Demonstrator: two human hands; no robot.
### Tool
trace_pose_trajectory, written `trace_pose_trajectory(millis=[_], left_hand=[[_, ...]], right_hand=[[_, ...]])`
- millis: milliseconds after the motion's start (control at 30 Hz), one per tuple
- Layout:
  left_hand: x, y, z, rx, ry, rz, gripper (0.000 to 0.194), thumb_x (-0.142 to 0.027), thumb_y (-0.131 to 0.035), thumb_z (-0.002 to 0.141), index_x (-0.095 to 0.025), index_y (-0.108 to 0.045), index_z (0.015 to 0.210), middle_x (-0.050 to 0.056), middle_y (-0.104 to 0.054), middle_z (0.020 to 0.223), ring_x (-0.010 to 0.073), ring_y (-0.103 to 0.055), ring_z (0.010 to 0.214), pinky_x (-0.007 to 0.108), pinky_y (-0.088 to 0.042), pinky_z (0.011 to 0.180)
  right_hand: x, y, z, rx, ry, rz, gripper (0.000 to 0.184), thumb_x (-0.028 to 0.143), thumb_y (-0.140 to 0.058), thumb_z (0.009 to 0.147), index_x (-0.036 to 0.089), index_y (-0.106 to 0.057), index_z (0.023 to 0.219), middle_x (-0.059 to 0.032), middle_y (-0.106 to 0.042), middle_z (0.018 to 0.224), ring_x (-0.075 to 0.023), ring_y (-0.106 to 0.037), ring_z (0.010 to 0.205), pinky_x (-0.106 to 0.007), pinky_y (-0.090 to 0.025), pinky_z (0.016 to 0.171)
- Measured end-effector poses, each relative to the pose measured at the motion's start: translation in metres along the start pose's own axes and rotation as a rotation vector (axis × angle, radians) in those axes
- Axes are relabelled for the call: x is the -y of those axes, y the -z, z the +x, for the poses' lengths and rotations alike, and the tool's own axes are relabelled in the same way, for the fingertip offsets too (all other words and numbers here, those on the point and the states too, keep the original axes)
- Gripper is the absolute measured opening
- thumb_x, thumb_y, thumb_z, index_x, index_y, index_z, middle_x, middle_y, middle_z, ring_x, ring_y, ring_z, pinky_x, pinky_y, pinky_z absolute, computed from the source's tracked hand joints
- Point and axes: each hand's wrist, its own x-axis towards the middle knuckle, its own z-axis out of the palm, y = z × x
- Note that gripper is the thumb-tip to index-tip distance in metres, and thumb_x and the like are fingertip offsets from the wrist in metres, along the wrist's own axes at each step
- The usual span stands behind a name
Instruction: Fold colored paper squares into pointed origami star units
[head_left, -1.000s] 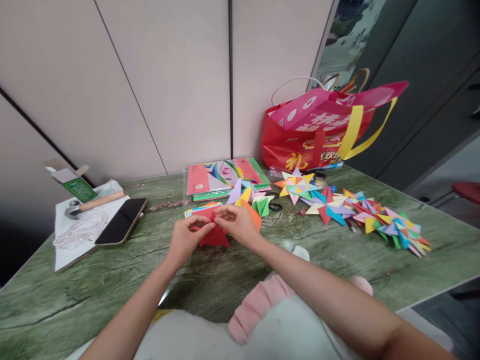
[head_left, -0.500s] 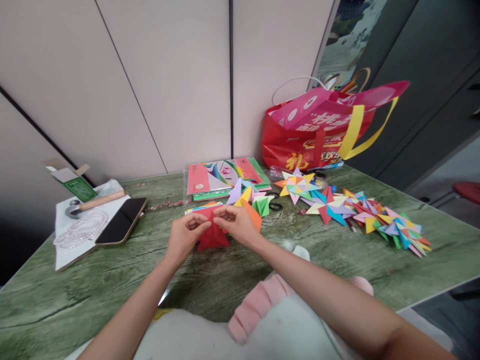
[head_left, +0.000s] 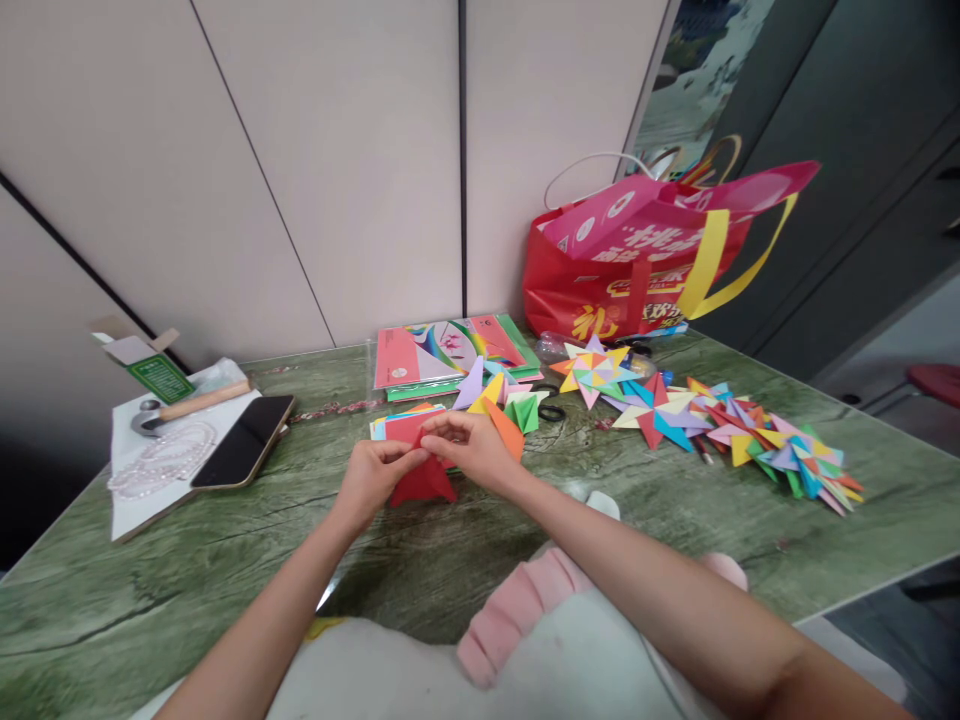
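Observation:
A sheet of red origami paper (head_left: 421,483), partly folded, is held up over the table between my two hands. My left hand (head_left: 369,476) pinches its left side with thumb and fingers. On the other side my right hand (head_left: 466,446) is closed on the upper part, its fingertips meeting those of the left. The fingers hide the paper's upper middle. Just behind it lies a stack of coloured paper squares (head_left: 377,430). Folded paper pieces (head_left: 489,392) in purple, yellow, orange and green sit beyond my right hand.
Several folded paper stars (head_left: 652,405) spread along the right. Paper packs (head_left: 450,352) lie at the back, near black-handled scissors (head_left: 553,412) and a red bag (head_left: 600,270). On the left are a phone (head_left: 244,442), a hammer (head_left: 195,402), beads (head_left: 169,460) and a green box (head_left: 156,376).
My left fingers and thumb have shifted right to meet the right fingertips. The red paper's lower part has turned slightly and its folded points look different. Everything else stays put.

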Motion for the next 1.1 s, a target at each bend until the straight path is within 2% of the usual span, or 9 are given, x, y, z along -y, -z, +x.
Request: trace_pose_trajectory(millis=[167, 367, 533, 800, 900, 1000, 1100], left_hand=[[-0.007, -0.001, -0.002, 0.018, -0.038, 0.042, 0.029, -0.039, -0.064, 0.062, -0.013, -0.066, 0.05, -0.002, -0.053, 0.044, 0.0102, -0.043, 0.044, 0.02, -0.03, 0.042], [-0.011, -0.002, -0.003, 0.048, -0.057, 0.071, 0.026, -0.037, -0.063, 0.065, -0.013, -0.068, 0.055, -0.002, -0.054, 0.045, 0.0092, -0.042, 0.043, 0.019, -0.031, 0.042], [-0.011, -0.001, -0.003, 0.068, -0.053, 0.087, 0.029, -0.037, -0.06, 0.067, -0.012, -0.065, 0.052, -0.002, -0.051, 0.045, 0.0083, -0.039, 0.043, 0.019, -0.028, 0.041], [-0.014, -0.003, -0.005, 0.119, -0.023, 0.094, 0.033, -0.039, -0.06, 0.066, -0.012, -0.06, 0.048, -0.004, -0.041, 0.041, 0.0063, -0.029, 0.041, 0.019, -0.021, 0.04], [-0.012, -0.003, -0.005, 0.109, -0.02, 0.111, 0.035, -0.041, -0.058, 0.067, -0.011, -0.06, 0.049, -0.004, -0.039, 0.041, 0.0062, -0.027, 0.041, 0.019, -0.019, 0.04], [-0.01, -0.002, -0.005, 0.092, -0.03, 0.1, 0.038, -0.043, -0.058, 0.067, -0.012, -0.057, 0.045, -0.005, -0.035, 0.041, 0.0061, -0.025, 0.043, 0.019, -0.018, 0.041], [-0.011, -0.003, -0.004, 0.095, -0.035, 0.101, 0.039, -0.045, -0.057, 0.066, -0.012, -0.055, 0.044, -0.005, -0.034, 0.042, 0.0062, -0.026, 0.043, 0.019, -0.018, 0.042]], right_hand=[[0.001, 0.001, -0.001, 0.028, 0.068, -0.084, 0.015, 0.029, -0.064, 0.066, 0.015, -0.065, 0.073, -0.0017, -0.064, 0.07, -0.012, -0.057, 0.063, -0.024, -0.045, 0.06], [0.0, 0.002, 0.0, 0.012, 0.062, -0.065, 0.018, 0.033, -0.065, 0.065, 0.016, -0.062, 0.062, 0.0001, -0.061, 0.062, -0.0108, -0.054, 0.057, -0.023, -0.043, 0.055], [0.0, 0.001, 0.0, 0.021, 0.028, -0.026, 0.021, 0.037, -0.064, 0.065, 0.016, -0.059, 0.061, 0.001, -0.059, 0.061, -0.0099, -0.051, 0.056, -0.022, -0.041, 0.055], [0.0, -0.001, 0.001, -0.033, -0.002, -0.068, 0.034, 0.042, -0.059, 0.068, 0.016, -0.048, 0.05, 0.0053, -0.041, 0.048, -0.0068, -0.036, 0.048, -0.02, -0.031, 0.047], [-0.001, -0.002, 0.001, -0.01, -0.027, -0.039, 0.032, 0.043, -0.055, 0.071, 0.016, -0.049, 0.054, 0.0046, -0.043, 0.051, -0.0071, -0.038, 0.049, -0.02, -0.032, 0.047], [-0.001, -0.001, 0.001, 0.064, 0.006, -0.108, 0.028, 0.041, -0.058, 0.07, 0.016, -0.052, 0.059, 0.0033, -0.049, 0.056, -0.0081, -0.042, 0.053, -0.02, -0.035, 0.05], [0.0, -0.001, 0.0, 0.06, 0.051, -0.183, 0.029, 0.037, -0.062, 0.067, 0.016, -0.048, 0.053, 0.004, -0.047, 0.053, -0.0079, -0.04, 0.053, -0.02, -0.034, 0.05]])
